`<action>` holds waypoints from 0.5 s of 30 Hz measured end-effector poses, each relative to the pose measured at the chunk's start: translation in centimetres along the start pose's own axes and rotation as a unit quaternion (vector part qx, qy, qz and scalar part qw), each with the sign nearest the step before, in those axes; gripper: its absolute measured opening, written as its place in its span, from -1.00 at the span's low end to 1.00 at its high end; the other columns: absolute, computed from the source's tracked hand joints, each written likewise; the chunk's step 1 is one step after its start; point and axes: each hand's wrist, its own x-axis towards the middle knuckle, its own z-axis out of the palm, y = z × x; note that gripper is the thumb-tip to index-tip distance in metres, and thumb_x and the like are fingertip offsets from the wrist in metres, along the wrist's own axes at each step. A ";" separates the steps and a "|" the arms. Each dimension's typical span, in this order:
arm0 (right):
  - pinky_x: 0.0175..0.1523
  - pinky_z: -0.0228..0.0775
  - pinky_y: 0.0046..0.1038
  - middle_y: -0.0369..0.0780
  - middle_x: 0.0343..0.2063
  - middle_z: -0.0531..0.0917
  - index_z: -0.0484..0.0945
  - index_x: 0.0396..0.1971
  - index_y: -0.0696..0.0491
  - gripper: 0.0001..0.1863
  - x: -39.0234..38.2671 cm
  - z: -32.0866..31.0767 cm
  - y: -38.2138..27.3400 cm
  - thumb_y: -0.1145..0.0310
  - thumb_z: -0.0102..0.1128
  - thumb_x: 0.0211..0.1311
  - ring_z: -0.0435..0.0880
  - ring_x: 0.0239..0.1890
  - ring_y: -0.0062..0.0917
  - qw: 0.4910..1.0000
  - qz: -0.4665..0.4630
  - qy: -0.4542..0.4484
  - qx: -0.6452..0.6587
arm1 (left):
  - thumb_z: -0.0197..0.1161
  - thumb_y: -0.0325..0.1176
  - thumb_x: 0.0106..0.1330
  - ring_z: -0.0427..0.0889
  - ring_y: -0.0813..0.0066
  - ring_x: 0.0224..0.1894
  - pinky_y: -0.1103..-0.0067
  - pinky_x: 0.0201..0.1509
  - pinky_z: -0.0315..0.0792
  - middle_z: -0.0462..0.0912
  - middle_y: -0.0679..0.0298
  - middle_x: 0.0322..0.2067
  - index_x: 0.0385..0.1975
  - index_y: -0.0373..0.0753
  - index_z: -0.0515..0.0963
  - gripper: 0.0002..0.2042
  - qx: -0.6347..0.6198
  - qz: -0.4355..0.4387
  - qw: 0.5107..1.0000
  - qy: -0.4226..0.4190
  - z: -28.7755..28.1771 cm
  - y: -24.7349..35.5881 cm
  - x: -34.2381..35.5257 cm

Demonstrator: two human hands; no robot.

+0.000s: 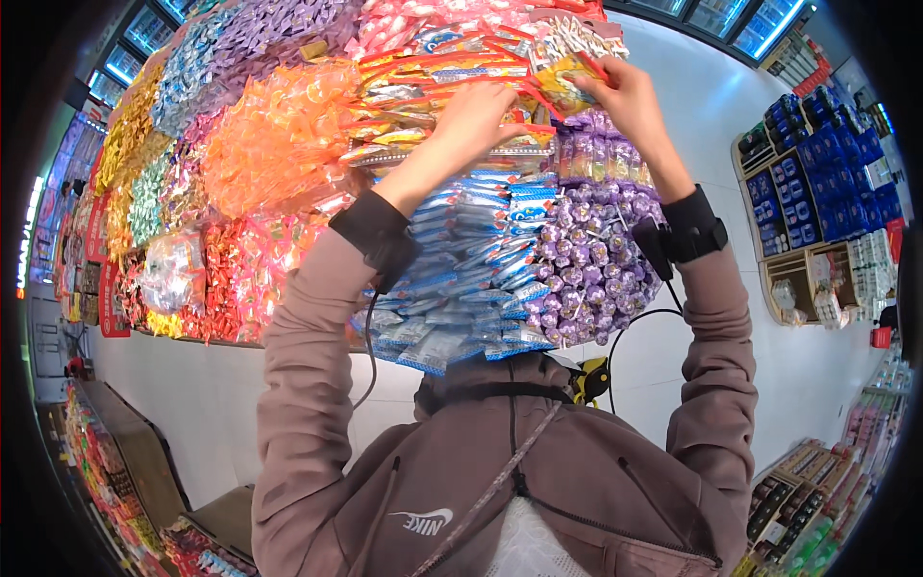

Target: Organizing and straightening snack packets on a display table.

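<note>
My right hand (pixel 623 103) pinches a yellow packet with red edges (pixel 569 80) at the upper middle of the display. Just to its left, my left hand (pixel 476 123) lies on a row of similar red-edged packets (pixel 409 106), fingers slightly bent and thumb stretched out to the right. Below both hands are stacked blue-and-white packets (pixel 452 260), purple-wrapped lollipops (pixel 586 264) and purple tube-like packs (pixel 596 154). Orange wrapped sweets (pixel 269 144) are heaped to the left, with pink packets (pixel 413 24) beyond.
Shelving with blue packages (pixel 829 168) and wooden crates (pixel 812 284) stands at the right over a pale floor (pixel 673 385). More stocked shelves (pixel 798 481) are at lower right. A dark bench-like edge (pixel 125 433) and goods line the left.
</note>
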 end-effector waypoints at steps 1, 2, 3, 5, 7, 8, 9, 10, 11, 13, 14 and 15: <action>-0.49 0.27 -0.54 -0.26 -0.71 0.48 0.54 -0.44 0.11 -0.79 0.2 0.4 0.0 0.29 0.23 -0.03 0.44 -0.63 -0.62 1.000 0.002 0.001 0.000 | 0.19 -0.12 0.04 0.47 0.26 -0.22 0.41 -0.13 0.27 0.52 0.21 -0.34 -0.33 -0.22 0.50 -0.69 -0.001 0.001 1.000 -0.001 0.2 0.1 0.1; -0.47 0.27 -0.49 -0.21 -0.71 0.49 0.54 -0.45 0.10 -0.78 0.3 0.9 -0.4 0.27 0.23 -0.05 0.46 -0.63 -0.52 1.000 -0.007 -0.004 -0.028 | 0.19 -0.11 0.04 0.47 0.27 -0.22 0.40 -0.11 0.24 0.52 0.21 -0.38 -0.34 -0.21 0.50 -0.69 0.015 -0.009 1.000 -0.014 0.3 0.4 -0.1; -0.46 0.28 -0.43 -0.17 -0.70 0.49 0.54 -0.45 0.09 -0.76 0.4 1.3 -0.7 0.24 0.24 -0.07 0.48 -0.62 -0.42 0.998 -0.016 -0.008 -0.057 | 0.19 -0.09 0.03 0.47 0.28 -0.23 0.40 -0.09 0.22 0.52 0.21 -0.41 -0.36 -0.20 0.51 -0.69 0.031 -0.018 0.999 -0.027 0.4 0.6 -0.3; -0.44 0.29 -0.37 -0.14 -0.67 0.52 0.54 -0.45 0.09 -0.74 0.5 2.0 -0.7 0.22 0.24 -0.10 0.50 -0.58 -0.32 0.998 -0.008 -0.002 -0.070 | 0.20 -0.11 0.02 0.46 0.28 -0.23 0.39 -0.08 0.21 0.52 0.21 -0.44 -0.36 -0.20 0.51 -0.70 0.037 -0.017 0.999 -0.035 0.4 0.9 -0.9; -0.42 0.30 -0.36 -0.14 -0.65 0.53 0.54 -0.45 0.08 -0.74 0.4 2.1 -1.1 0.22 0.25 -0.12 0.53 -0.53 -0.29 0.997 -0.009 -0.028 -0.077 | 0.22 -0.13 0.01 0.46 0.28 -0.23 0.38 -0.07 0.21 0.52 0.21 -0.46 -0.37 -0.20 0.52 -0.71 0.043 -0.016 0.998 -0.042 0.3 1.0 -1.6; -0.41 0.30 -0.37 -0.14 -0.63 0.54 0.54 -0.47 0.07 -0.74 0.4 2.5 -1.2 0.22 0.26 -0.13 0.53 -0.52 -0.29 0.997 -0.016 -0.030 -0.063 | 0.22 -0.16 0.00 0.45 0.28 -0.23 0.38 -0.06 0.20 0.52 0.20 -0.45 -0.36 -0.21 0.51 -0.71 0.024 -0.002 1.000 -0.018 0.1 0.8 -2.1; -0.41 0.30 -0.37 -0.14 -0.63 0.54 0.54 -0.47 0.07 -0.74 0.3 2.7 -1.2 0.22 0.26 -0.13 0.53 -0.52 -0.29 0.998 -0.015 -0.028 -0.063 | 0.23 -0.19 -0.01 0.44 0.27 -0.23 0.38 -0.05 0.20 0.52 0.19 -0.44 -0.35 -0.21 0.51 -0.72 0.005 0.012 1.000 0.006 0.1 0.8 -2.4; -0.46 0.24 -0.43 -0.20 -0.69 0.48 0.52 -0.50 0.10 -0.77 0.0 2.9 -1.3 0.25 0.25 -0.09 0.44 -0.59 -0.44 0.998 -0.020 -0.029 -0.059 | 0.24 -0.25 -0.02 0.43 0.27 -0.22 0.39 -0.02 0.19 0.51 0.20 -0.41 -0.36 -0.22 0.49 -0.74 -0.009 0.026 0.999 0.028 0.1 0.8 -2.6; -0.52 0.18 -0.50 -0.26 -0.76 0.42 0.50 -0.54 0.14 -0.78 -0.1 3.1 -1.5 0.29 0.24 -0.05 0.34 -0.67 -0.59 0.998 -0.024 -0.030 -0.056 | 0.24 -0.25 -0.02 0.43 0.27 -0.22 0.39 -0.02 0.19 0.51 0.20 -0.41 -0.36 -0.22 0.49 -0.74 -0.009 0.027 0.999 0.028 0.3 0.6 -2.9; -0.49 0.24 -0.48 -0.21 -0.72 0.48 0.50 -0.53 0.12 -0.79 0.0 3.7 -1.1 0.29 0.24 -0.06 0.44 -0.64 -0.50 0.997 -0.042 -0.024 -0.059 | 0.23 -0.26 -0.01 0.42 0.28 -0.20 0.38 0.01 0.18 0.50 0.21 -0.39 -0.35 -0.22 0.47 -0.75 -0.008 0.029 0.999 0.027 0.7 0.2 -3.4; -0.48 0.26 -0.46 -0.20 -0.70 0.49 0.50 -0.52 0.11 -0.79 -0.2 3.9 -1.3 0.28 0.24 -0.07 0.47 -0.62 -0.46 0.996 -0.035 -0.033 -0.078 | 0.23 -0.28 -0.01 0.40 0.26 -0.18 0.38 0.00 0.20 0.49 0.21 -0.37 -0.34 -0.22 0.46 -0.75 -0.027 0.034 0.999 0.032 0.6 0.2 -3.6; -0.47 0.27 -0.45 -0.19 -0.69 0.50 0.51 -0.52 0.10 -0.79 -0.3 4.0 -1.3 0.27 0.24 -0.08 0.49 -0.61 -0.41 0.994 -0.027 -0.042 -0.098 | 0.23 -0.28 -0.01 0.40 0.26 -0.18 0.38 0.00 0.20 0.49 0.21 -0.37 -0.34 -0.22 0.46 -0.75 -0.027 0.035 0.998 0.032 0.6 0.3 -3.7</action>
